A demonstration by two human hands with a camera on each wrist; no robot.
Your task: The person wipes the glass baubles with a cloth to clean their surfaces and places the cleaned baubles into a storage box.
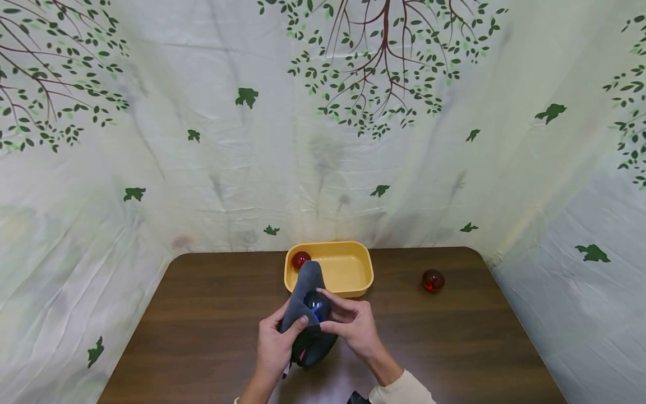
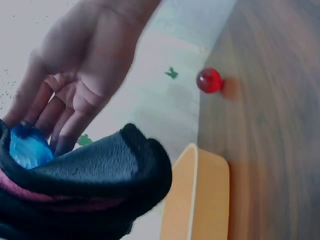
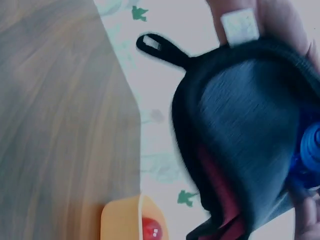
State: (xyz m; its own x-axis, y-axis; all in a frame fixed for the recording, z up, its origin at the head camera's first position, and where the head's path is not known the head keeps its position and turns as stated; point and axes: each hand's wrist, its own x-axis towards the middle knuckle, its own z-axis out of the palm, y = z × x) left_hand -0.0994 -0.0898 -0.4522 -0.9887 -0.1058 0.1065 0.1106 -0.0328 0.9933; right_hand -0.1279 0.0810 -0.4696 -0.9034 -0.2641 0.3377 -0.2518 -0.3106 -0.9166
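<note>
Above the table [image 1: 444, 342], near the yellow tray [image 1: 350, 274] — the left hand [image 1: 272, 343] grips a dark oven mitt [image 1: 314, 347]; the right hand [image 1: 357, 326] pinches a blue ball [image 1: 317, 304] against it, fingers narrowed.

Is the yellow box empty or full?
Neither: the yellow box holds a red ball at its left end in the head view, and much of its floor shows bare.

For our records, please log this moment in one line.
left hand: grips dark fabric pouch; right hand: pinches shiny blue ball at pouch's opening
</note>
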